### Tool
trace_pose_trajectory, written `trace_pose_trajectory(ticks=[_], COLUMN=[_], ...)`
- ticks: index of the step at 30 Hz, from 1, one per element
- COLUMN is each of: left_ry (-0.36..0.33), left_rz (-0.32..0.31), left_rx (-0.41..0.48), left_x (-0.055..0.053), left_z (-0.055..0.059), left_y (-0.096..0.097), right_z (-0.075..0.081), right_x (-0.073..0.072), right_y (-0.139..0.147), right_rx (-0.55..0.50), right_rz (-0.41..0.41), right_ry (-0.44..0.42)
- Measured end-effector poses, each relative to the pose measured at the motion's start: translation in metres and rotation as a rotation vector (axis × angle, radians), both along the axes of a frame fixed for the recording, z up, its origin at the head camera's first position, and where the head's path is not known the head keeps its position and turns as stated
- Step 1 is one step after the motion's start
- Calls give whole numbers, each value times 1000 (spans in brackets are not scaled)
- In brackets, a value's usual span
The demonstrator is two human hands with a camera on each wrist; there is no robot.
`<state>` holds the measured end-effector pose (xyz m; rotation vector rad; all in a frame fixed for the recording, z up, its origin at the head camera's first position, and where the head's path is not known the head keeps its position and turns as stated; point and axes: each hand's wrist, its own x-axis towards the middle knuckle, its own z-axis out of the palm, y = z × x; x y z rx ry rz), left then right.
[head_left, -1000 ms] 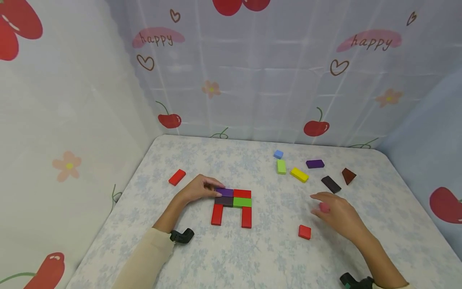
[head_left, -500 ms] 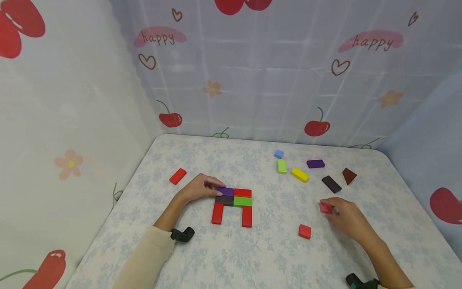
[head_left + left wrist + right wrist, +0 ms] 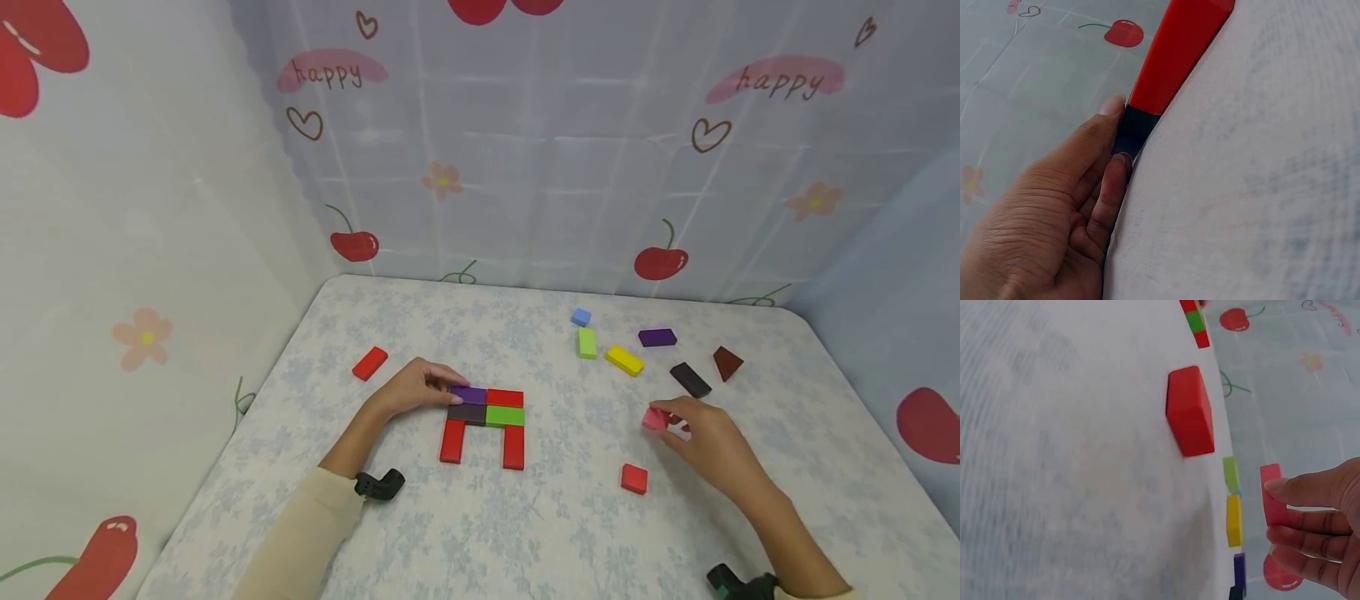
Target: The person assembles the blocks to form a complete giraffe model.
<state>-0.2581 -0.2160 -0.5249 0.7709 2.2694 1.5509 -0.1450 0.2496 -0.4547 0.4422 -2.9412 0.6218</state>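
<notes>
My left hand (image 3: 411,387) pinches the left end of a purple block (image 3: 472,396) between thumb and fingers. That block lies flat in an arrangement with a red block (image 3: 505,398) beside it. Below them lie a dark block (image 3: 467,415) and a green block (image 3: 506,416). Two red blocks extend from these toward me like legs, the left leg (image 3: 452,442) and the right leg (image 3: 513,447). On the right, my right hand (image 3: 708,435) holds a small pink block (image 3: 1272,495) raised above the table, thumb on one face and fingers behind.
Loose blocks lie at the back right: blue (image 3: 581,317), light green (image 3: 587,342), yellow (image 3: 625,360), purple (image 3: 657,337), black (image 3: 690,380) and a brown wedge (image 3: 727,363). A short red block (image 3: 633,478) sits near my right hand, another red block (image 3: 370,363) at the left.
My right hand, with the pink block, went right and then back left, and its fingers shifted on the block. My left hand stayed at the purple block.
</notes>
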Motion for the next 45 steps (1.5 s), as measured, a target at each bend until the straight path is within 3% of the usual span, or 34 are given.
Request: trace_pose_trajectory(ticks=[8, 19, 26, 33, 40, 45], left_ry=[6, -2, -14, -8, 0, 5], left_rz=[6, 1, 9, 5, 5, 3], left_rx=[-14, 8, 18, 12, 0, 3], left_x=[0, 2, 2, 0, -1, -1], left_z=[-1, 0, 1, 0, 0, -1], left_y=[0, -1, 0, 0, 0, 0], right_z=[20, 19, 15, 4, -7, -15], right_x=[13, 34, 42, 43, 39, 38], right_y=[-43, -113, -153, -183, -205, -214], right_rx=[-50, 8, 9, 18, 42, 70], right_rz=[94, 335, 462, 552, 589, 583], right_ry=[30, 117, 21, -1, -10, -68])
